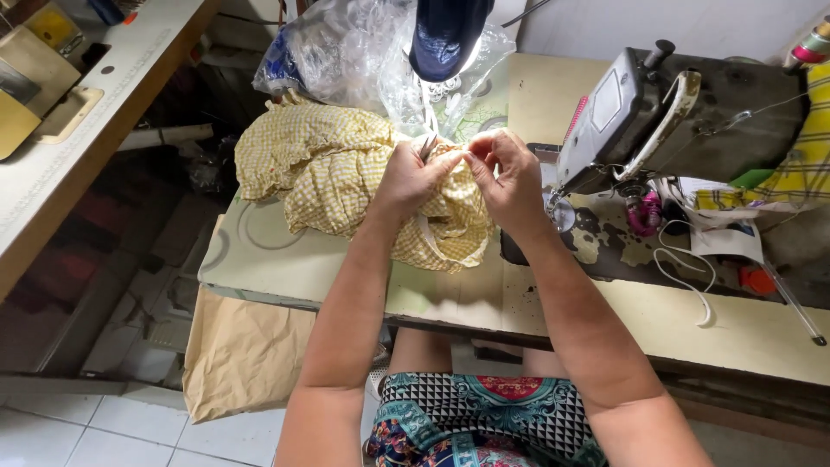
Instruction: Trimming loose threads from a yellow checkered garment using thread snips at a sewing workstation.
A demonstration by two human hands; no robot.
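Observation:
A yellow checked garment (328, 169) lies bunched on the pale sewing table (277, 259). My left hand (411, 177) grips a small pair of metal snips (428, 147), its tips pointing up over the cloth. My right hand (510, 177) pinches a fold of the same garment just right of the snips, fingers closed on the edge. Both hands hover together over the garment's right end, close to the sewing machine's needle area.
A dark grey sewing machine (683, 117) stands to the right, with a pink bobbin (644, 212) and white cord (692, 277) beside it. Clear plastic bags (354, 52) sit behind the garment. A second table (86, 112) is at left; brown paper (242, 355) hangs below.

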